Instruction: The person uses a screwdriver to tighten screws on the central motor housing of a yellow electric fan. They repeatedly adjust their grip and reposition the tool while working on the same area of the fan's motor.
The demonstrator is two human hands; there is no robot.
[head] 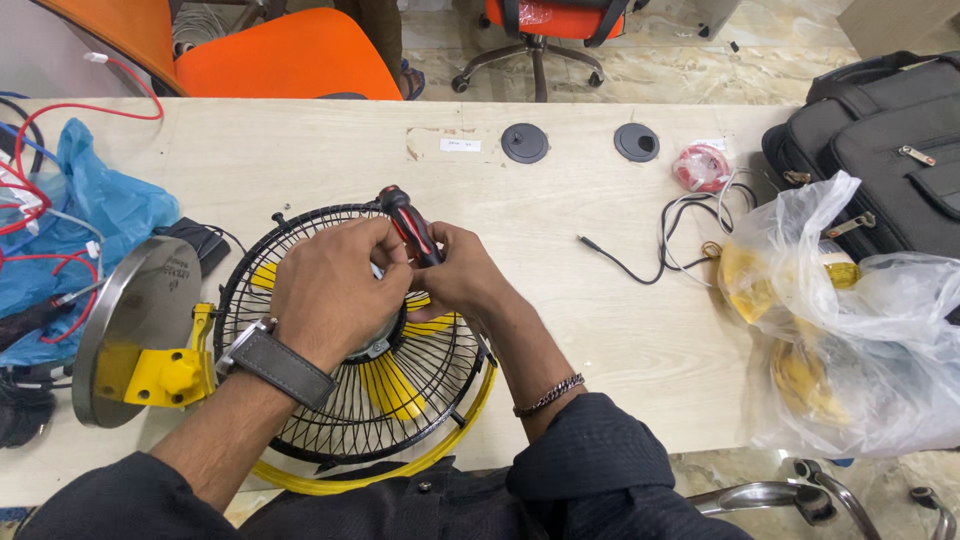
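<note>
A small fan (390, 410) with a black wire grille and yellow blades lies face up on the pale wooden table (330, 160). Its yellow bracket (165, 372) and round metal base (135, 310) stick out to the left. My left hand (335, 290), with a grey-strapped watch on the wrist, rests over the fan's hub. My right hand (460, 280), a chain bracelet on its wrist, grips a red and black screwdriver (410, 225) that points down into the grille centre. The screwdriver's tip is hidden by my fingers.
A blue plastic bag with red and blue wires (70, 220) lies at the left. At the right are clear plastic bags with yellow parts (850, 330), a black bag (890, 140), loose black and white cables (680, 230) and a red wire coil (702, 167). Orange chairs (290, 55) stand behind the table.
</note>
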